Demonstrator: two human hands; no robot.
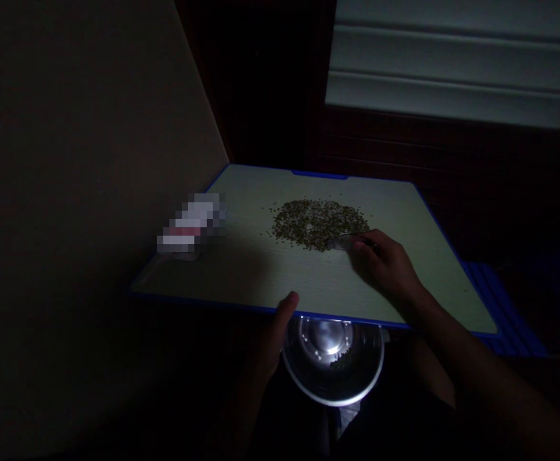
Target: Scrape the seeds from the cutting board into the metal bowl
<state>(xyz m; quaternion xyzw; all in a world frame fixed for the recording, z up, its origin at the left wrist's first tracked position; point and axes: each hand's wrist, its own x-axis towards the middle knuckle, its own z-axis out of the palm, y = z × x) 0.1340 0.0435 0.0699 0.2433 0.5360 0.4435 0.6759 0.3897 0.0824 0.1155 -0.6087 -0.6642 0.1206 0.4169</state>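
Seeds [320, 221]: spread mid-tabletop [424, 250].
Right hand [389, 261]: fingers gripping small tool [341, 242] at seeds' near edge; keep strokes low, light.
Left hand [278, 333]: thumb at tabletop edge; grip can't be told.

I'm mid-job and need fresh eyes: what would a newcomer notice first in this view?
Probably the shiny metal bowl below the near edge of the pale, blue-edged tabletop, its bright interior standing out in the dark. Next, the spread of small dark grains around the tabletop's middle, with the right hand holding a thin tool at its near right side. The left hand is at the near edge, thumb up, beside the bowl.
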